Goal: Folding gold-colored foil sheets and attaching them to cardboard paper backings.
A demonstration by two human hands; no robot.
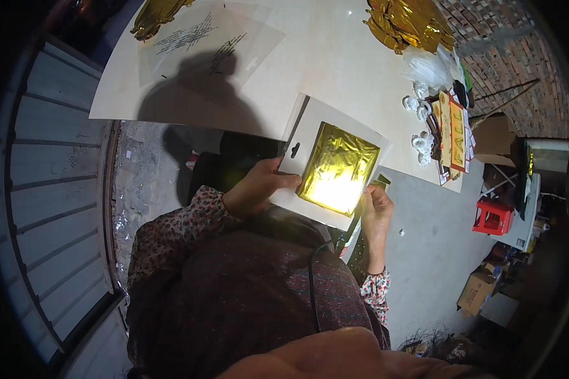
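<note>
Both hands grip gold foil packet (335, 170): left hand (259, 188) at left edge, right hand (376, 211) at lower right.

Pale table (335, 57) with party goods

Clear printed sheets (202, 44), gold foil (408, 25) at two corners, white rings (420, 126), and card packs (452, 136) lie on it.

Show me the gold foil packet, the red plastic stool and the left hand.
gold foil packet (339, 169), head view, middle of the shiny foil.
red plastic stool (492, 216), head view, its top.
left hand (259, 186), head view, back of the hand.
</note>
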